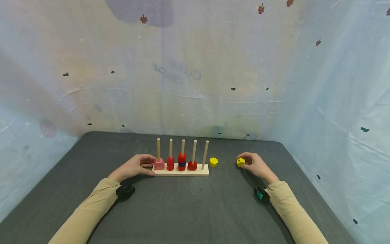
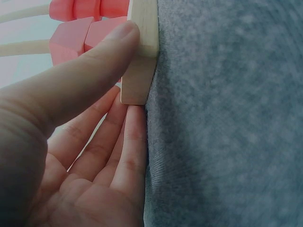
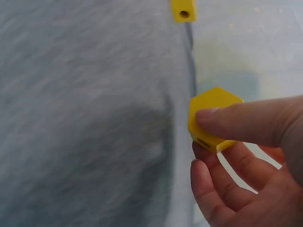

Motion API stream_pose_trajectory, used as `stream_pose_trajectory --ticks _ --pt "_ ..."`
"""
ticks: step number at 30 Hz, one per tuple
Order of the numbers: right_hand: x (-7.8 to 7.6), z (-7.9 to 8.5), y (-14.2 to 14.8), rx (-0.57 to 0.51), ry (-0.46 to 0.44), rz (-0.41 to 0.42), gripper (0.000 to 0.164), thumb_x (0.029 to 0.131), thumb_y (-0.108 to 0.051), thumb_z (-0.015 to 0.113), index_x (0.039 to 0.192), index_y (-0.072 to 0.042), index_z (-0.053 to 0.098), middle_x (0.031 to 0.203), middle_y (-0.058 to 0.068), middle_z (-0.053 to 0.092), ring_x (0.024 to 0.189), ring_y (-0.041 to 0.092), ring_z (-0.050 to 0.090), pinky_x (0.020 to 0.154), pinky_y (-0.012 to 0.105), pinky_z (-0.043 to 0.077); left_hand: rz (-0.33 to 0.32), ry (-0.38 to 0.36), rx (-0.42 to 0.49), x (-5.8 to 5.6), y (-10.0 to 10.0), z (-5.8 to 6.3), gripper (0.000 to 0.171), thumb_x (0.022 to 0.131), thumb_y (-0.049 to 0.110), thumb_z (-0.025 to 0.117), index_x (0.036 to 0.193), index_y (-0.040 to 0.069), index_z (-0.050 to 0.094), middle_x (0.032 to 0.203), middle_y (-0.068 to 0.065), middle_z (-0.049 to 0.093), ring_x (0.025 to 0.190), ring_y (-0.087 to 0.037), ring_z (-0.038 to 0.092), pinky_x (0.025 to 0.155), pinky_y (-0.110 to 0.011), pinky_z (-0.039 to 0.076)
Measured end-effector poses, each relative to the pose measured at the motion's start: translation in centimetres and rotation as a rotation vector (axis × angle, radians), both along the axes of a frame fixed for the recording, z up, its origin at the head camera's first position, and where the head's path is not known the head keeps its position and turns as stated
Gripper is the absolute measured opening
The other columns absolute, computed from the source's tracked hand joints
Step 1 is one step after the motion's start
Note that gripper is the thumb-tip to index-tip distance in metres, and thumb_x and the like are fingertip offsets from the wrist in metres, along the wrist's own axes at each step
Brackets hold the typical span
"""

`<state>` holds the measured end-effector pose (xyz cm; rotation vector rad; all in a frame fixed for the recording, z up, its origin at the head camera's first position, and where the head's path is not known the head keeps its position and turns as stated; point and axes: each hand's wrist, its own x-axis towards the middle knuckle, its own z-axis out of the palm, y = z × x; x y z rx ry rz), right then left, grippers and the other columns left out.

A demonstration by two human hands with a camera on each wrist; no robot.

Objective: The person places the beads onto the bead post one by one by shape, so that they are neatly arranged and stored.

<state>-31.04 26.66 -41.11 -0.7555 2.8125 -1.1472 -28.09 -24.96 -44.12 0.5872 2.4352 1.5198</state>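
A pale wooden peg stand (image 1: 182, 173) with a row of upright pegs stands on the dark table. My left hand (image 1: 138, 166) grips its left end; in the left wrist view the thumb lies on the base (image 2: 146, 28) and the fingers touch its end. Pink blocks (image 1: 159, 165) sit on the leftmost peg, then red rounded beads (image 1: 170, 164), red and blue blocks (image 1: 181, 162), and a red angular block (image 1: 192, 166). The rightmost peg (image 1: 205, 154) is bare. To the right, my right hand (image 1: 256, 165) pinches a yellow hexagonal block (image 3: 215, 106) between thumb and fingers.
Another yellow hexagonal block (image 1: 213, 162) lies on the table just right of the stand. The dark grey tabletop (image 1: 189, 210) has rounded far corners. A pale patterned curtain (image 1: 195, 84) hangs behind the table and along both sides.
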Motion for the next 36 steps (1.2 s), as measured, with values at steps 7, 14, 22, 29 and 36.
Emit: stream_pose_trajectory --ticks 7,14,22,29,36 --pt "-0.4 2.5 -2.0 -0.113 0.039 -0.01 0.033 0.089 0.001 0.066 0.121 -0.002 0.061 0.116 0.015 0.06 0.103 0.031 0.06 0.085 0.039 0.055 0.005 0.008 -0.006 -0.2 -0.1 -0.1 0.062 0.075 0.016 0.083 0.128 0.0 0.056 0.127 -0.017 0.055 0.118 -0.033 0.052 0.099 -0.037 0.048" --pt "1.0 6.4 -5.9 -0.262 0.018 -0.053 0.037 0.089 -0.002 0.067 0.124 0.002 0.058 0.121 0.018 0.059 0.107 0.032 0.06 0.09 0.039 0.054 -0.001 0.005 -0.001 -0.1 0.0 -0.2 0.062 0.075 0.016 0.083 0.129 -0.001 0.055 0.127 -0.018 0.055 0.119 -0.034 0.051 0.099 -0.038 0.048" --pt "0.5 8.2 -9.5 -0.463 0.073 0.024 0.038 0.088 -0.005 0.069 0.124 0.001 0.058 0.12 0.014 0.061 0.109 0.026 0.059 0.092 0.028 0.052 0.015 -0.006 -0.014 0.2 0.0 0.1 0.062 0.075 0.017 0.083 0.129 0.001 0.055 0.128 -0.017 0.055 0.119 -0.033 0.052 0.098 -0.038 0.049" --pt "2.9 11.3 -13.7 -0.54 0.08 0.14 0.036 0.087 0.006 0.066 0.121 0.008 0.057 0.118 0.023 0.06 0.107 0.034 0.059 0.09 0.031 0.053 0.015 0.003 -0.026 0.2 -0.2 0.0 0.062 0.076 0.017 0.082 0.13 0.001 0.054 0.13 -0.019 0.052 0.12 -0.035 0.052 0.098 -0.039 0.049" --pt "3.8 11.4 -16.3 -0.473 0.068 0.214 0.034 0.088 0.005 0.066 0.121 0.009 0.057 0.116 0.021 0.06 0.102 0.035 0.061 0.086 0.032 0.056 0.018 0.01 -0.027 0.2 0.1 0.0 0.061 0.076 0.017 0.082 0.128 0.001 0.056 0.127 -0.017 0.055 0.118 -0.033 0.052 0.098 -0.037 0.049"
